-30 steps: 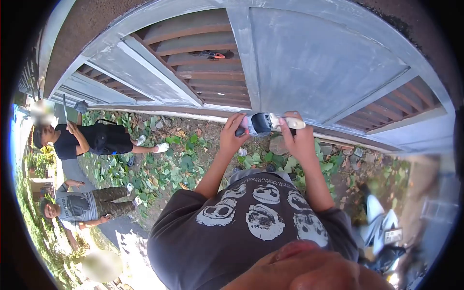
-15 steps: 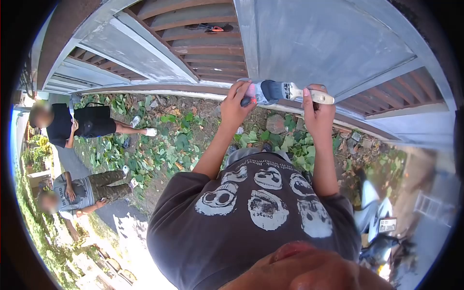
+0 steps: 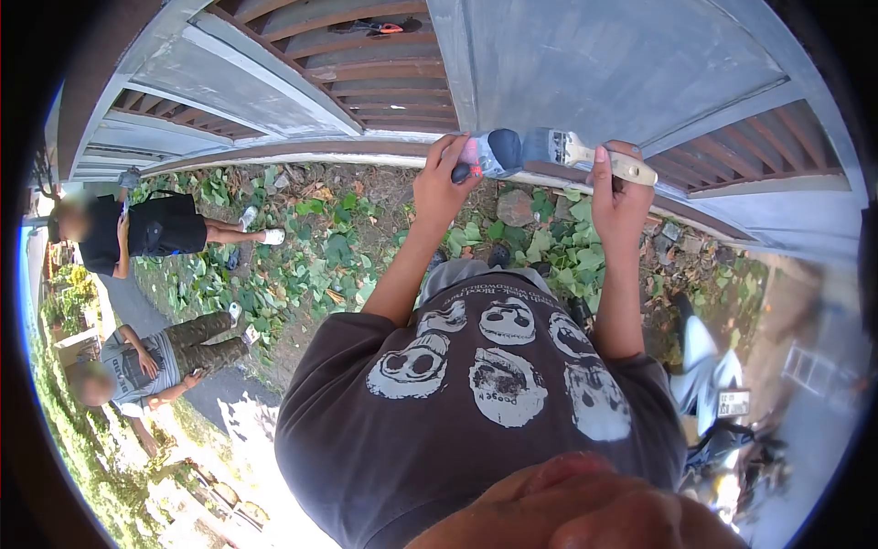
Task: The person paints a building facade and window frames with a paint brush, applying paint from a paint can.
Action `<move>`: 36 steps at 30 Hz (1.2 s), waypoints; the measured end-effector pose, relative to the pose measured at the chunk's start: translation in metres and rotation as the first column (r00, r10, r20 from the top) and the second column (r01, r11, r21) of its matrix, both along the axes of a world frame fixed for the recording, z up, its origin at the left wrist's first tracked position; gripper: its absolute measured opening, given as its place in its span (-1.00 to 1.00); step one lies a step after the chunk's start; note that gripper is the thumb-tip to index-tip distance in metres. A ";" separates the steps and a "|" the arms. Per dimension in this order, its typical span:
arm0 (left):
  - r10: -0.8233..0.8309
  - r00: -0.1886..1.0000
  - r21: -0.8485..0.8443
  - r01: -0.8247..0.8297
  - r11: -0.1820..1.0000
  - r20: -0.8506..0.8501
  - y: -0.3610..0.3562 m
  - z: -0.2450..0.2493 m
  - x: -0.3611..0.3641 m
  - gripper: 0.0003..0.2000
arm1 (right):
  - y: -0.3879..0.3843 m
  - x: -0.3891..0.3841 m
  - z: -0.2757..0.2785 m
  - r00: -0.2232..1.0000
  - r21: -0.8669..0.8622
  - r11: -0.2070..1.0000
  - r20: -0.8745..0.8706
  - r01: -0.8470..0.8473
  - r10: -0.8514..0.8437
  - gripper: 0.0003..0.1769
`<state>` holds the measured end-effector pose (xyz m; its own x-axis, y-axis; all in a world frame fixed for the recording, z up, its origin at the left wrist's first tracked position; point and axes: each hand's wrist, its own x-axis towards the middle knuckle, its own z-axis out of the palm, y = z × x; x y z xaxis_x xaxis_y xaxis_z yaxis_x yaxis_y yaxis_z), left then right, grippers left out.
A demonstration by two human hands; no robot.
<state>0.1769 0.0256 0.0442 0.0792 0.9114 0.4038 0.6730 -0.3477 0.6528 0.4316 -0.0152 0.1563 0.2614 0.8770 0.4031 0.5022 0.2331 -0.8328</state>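
Gripping a flat paintbrush with a pale wooden handle and grey-loaded bristles (image 3: 585,154), the right hand (image 3: 617,197) is closed round the handle, with the bristles jutting left of the fist, close before the grey-painted metal gate (image 3: 604,64); light and stiff, it looks best held by the dry handle, since the wet tip would smear; the left hand (image 3: 442,183) clasps a small pink-and-grey paint pot (image 3: 489,154) just beside the bristles; a person in a black top (image 3: 155,229) stands well left along the gate.
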 end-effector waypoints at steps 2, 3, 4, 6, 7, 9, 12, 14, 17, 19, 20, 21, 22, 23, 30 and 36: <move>0.009 1.000 -0.006 -0.009 1.000 0.004 -0.001 0.000 0.000 -0.22 | -0.004 0.008 0.006 0.998 0.055 0.998 -0.051 0.032 -0.029 -0.84; 0.017 1.000 -0.013 -0.016 1.000 0.005 -0.002 0.000 -0.001 -0.22 | -0.004 0.014 0.005 0.997 0.080 0.997 -0.076 0.019 -0.013 -0.84; 0.023 1.000 -0.019 -0.023 1.000 0.007 -0.002 0.000 -0.001 -0.21 | -0.005 0.017 0.005 0.997 0.079 0.997 -0.076 0.017 -0.011 -0.84; 0.020 1.000 -0.027 -0.020 0.999 0.020 -0.002 -0.001 -0.002 -0.22 | -0.007 0.022 0.005 0.951 0.051 0.999 -0.310 0.000 0.016 -0.81; 0.015 0.999 -0.035 -0.014 0.999 0.035 -0.003 -0.001 -0.002 -0.22 | -0.008 0.024 0.004 0.950 0.051 0.999 -0.310 -0.001 0.016 -0.81; -0.005 0.998 -0.035 0.007 0.999 0.057 -0.003 -0.001 -0.002 -0.21 | -0.007 0.026 -0.001 0.905 0.016 0.994 -0.413 -0.105 0.102 -0.78; -0.046 0.993 -0.052 0.052 0.997 0.110 -0.005 -0.001 0.000 -0.20 | -0.008 0.025 -0.007 0.888 -0.035 0.975 -0.421 -0.221 0.186 -0.76; -0.066 0.988 -0.064 0.076 0.995 0.141 -0.006 0.000 0.002 -0.20 | -0.009 0.028 -0.013 0.863 -0.040 0.953 -0.438 -0.300 0.253 -0.78; -0.106 0.983 -0.084 0.120 0.989 0.150 -0.009 0.005 0.005 -0.16 | -0.013 0.034 -0.010 0.819 -0.186 0.853 -0.437 -0.488 0.373 -0.81; -0.138 0.987 -0.051 0.143 0.988 0.084 -0.011 0.004 0.005 -0.18 | -0.016 0.040 -0.007 0.795 -0.219 0.815 -0.455 -0.536 0.401 -0.82; -0.141 0.986 -0.051 0.145 0.988 0.087 -0.012 0.004 0.006 -0.18 | -0.017 0.043 -0.007 0.769 -0.249 0.772 -0.474 -0.584 0.429 -0.82; -0.151 0.986 -0.054 0.155 0.986 0.074 -0.014 0.005 0.006 -0.19 | -0.018 0.045 -0.009 0.770 -0.251 0.773 -0.474 -0.583 0.427 -0.82; -0.160 0.985 -0.055 0.163 0.985 0.061 -0.014 0.006 0.006 -0.19 | -0.018 0.046 -0.013 0.779 -0.203 0.795 -0.438 -0.572 0.449 -0.85; -0.160 0.985 -0.056 0.163 0.985 0.061 -0.015 0.006 0.006 -0.19 | -0.019 0.046 -0.016 0.787 -0.154 0.813 -0.402 -0.562 0.468 -0.88; -0.178 0.984 -0.011 0.178 0.984 0.031 -0.018 0.008 0.011 -0.21 | -0.030 0.061 -0.023 0.816 -0.221 0.866 -0.496 -0.449 0.296 -0.90; -0.189 0.982 -0.022 0.189 0.982 -0.006 -0.019 0.006 0.016 -0.22 | -0.035 0.066 -0.022 0.882 -0.214 0.896 -0.366 -0.389 0.296 -0.92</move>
<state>0.1929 0.0064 0.0504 0.2540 0.8882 0.3829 0.6022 -0.4550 0.6560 0.4971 -0.0504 0.1344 -0.0039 0.9966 0.0819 0.1319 0.0817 -0.9879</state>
